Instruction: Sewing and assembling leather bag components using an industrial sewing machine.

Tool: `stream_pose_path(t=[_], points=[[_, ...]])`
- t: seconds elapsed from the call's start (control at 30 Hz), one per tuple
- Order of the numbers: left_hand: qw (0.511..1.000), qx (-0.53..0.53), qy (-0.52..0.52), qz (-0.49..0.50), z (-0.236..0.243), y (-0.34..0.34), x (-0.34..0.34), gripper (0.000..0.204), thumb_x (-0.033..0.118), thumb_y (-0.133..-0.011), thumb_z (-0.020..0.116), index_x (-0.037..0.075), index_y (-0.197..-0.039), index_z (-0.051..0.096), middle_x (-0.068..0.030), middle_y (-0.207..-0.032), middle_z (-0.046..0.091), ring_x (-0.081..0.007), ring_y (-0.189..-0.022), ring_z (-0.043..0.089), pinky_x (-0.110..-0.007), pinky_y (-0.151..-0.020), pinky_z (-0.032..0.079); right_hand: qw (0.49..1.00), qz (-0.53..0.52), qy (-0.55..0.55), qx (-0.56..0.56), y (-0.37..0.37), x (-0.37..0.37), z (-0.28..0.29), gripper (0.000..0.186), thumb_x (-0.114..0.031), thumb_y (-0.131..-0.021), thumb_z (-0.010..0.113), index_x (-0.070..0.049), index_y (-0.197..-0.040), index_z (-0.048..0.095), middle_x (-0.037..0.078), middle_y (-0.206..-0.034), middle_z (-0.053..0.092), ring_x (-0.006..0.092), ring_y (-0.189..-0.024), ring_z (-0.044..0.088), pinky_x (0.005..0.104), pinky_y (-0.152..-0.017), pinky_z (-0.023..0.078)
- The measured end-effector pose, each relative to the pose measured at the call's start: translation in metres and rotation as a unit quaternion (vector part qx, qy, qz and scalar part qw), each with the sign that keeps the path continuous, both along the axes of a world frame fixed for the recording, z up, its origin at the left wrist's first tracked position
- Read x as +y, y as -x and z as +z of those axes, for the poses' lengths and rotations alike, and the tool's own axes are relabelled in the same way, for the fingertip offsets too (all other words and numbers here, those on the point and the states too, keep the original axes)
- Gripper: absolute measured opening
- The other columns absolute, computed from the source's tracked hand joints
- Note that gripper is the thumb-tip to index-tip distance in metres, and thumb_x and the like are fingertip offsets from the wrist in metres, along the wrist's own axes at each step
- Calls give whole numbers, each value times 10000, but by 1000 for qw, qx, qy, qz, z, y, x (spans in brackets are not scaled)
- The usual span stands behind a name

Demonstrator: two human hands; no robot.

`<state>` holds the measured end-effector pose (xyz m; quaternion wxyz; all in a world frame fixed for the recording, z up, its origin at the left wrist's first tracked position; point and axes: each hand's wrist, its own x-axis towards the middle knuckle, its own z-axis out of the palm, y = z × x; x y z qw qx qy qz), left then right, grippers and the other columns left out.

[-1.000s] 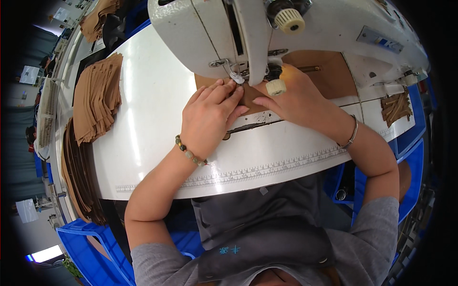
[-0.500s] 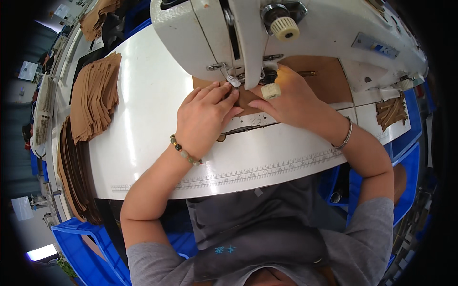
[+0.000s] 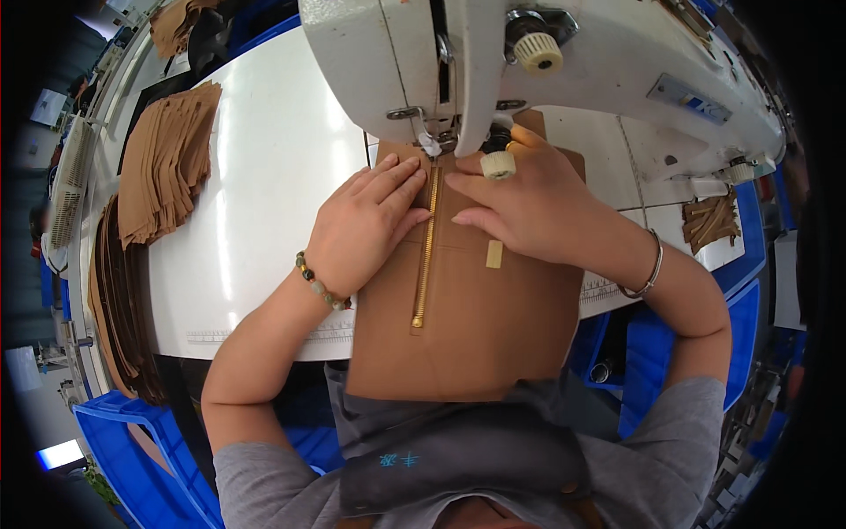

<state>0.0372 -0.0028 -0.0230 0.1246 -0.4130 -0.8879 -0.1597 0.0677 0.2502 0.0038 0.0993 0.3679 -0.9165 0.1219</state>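
- The brown panel (image 3: 480,326) lies flat on the white surface (image 3: 264,176) in front of the sewing machine (image 3: 529,62). Its far edge sits under the machine head and its near edge hangs over the surface's front rim toward the person's lap.
- A gold zipper (image 3: 426,247) runs along the panel's long axis, straight from the needle area toward the person, with its pull end nearest the body.
- The left hand (image 3: 366,225) lies palm down on the panel just left of the zipper, fingers (image 3: 392,181) stretched flat and close together, pointing at the machine; it presses and grips nothing. A beaded bracelet (image 3: 319,280) circles that wrist.
- The right hand (image 3: 520,207) rests palm down just right of the zipper, fingers extended toward the left, flat on the panel, clasping nothing. A metal bangle (image 3: 648,273) sits on its wrist.
- A stack of tan pieces (image 3: 167,159) lies well apart at the left.
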Motion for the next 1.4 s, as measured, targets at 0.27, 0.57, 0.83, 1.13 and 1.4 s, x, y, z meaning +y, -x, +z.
stream_pose_path(t=[0.27,0.57,0.83,1.13,1.4], points=[[999,-32,-11,28,-3,-19,4,394,161,-953,716,20,-1319,679,-136,-1416,649,-312,-1327,615,-401,-1020,566,997,-72,17,36,-13,-4,-22,804,-616,-828,730,-46,-1386,625,158,-1352,650,331,-1257,609,515,-1179,375],[1000,1,8,-7,0,-21,8,525,273,-892,771,2,-1329,667,-126,-1390,659,-303,-1334,602,-402,-1063,525,998,-43,24,38,-5,0,-31,718,-576,-791,778,-52,-1268,665,192,-1386,613,348,-1349,536,540,-1156,397],[999,-21,27,-12,7,-18,6,664,408,-819,780,15,-1341,662,-110,-1387,655,-312,-1329,597,-402,-1067,521,994,-52,5,94,-8,-2,-22,775,-652,-744,750,-99,-1277,651,94,-1089,673,260,-1040,654,466,-1071,431],[999,-41,-26,2,-2,-20,5,749,460,-784,806,3,-1355,647,-130,-1401,646,-330,-1280,625,-414,-1041,540,996,-70,-29,46,-5,1,-19,753,-680,-714,738,-128,-1218,649,55,-898,647,215,-782,621,361,-771,422],[999,-27,-32,12,-2,-23,9,746,445,-787,817,4,-1363,642,-145,-1392,651,-342,-1264,634,-422,-1028,548,989,-50,46,132,-6,4,-26,654,-605,-674,791,-85,-1065,725,54,-883,601,220,-909,612,369,-846,459]])
